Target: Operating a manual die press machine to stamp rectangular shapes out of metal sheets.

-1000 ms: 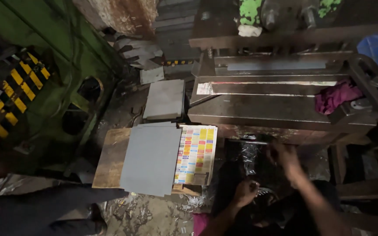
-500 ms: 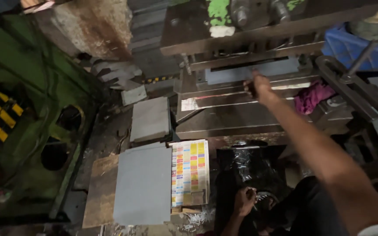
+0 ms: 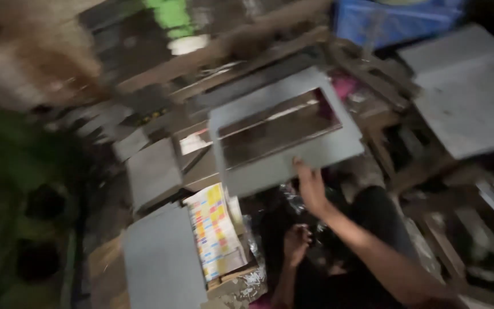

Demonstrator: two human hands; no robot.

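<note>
My right hand grips the near edge of a grey cardboard frame, a rectangular sheet with its middle cut out, and holds it up over the rusty machine bed. Low by my lap, my left hand is loosely curled; I cannot tell whether it holds anything. The picture is blurred by motion. Below the bed a stack of grey boards lies beside a sheet printed with small coloured squares.
A smaller grey board pile sits left of the machine bed. Large grey sheets lie at the right, a blue crate at the top, a pink rag behind the frame. Green machinery fills the left.
My right hand went from my lap up to the machine and has come back holding the cut-out grey frame. The view has swung and tilted to the right.
</note>
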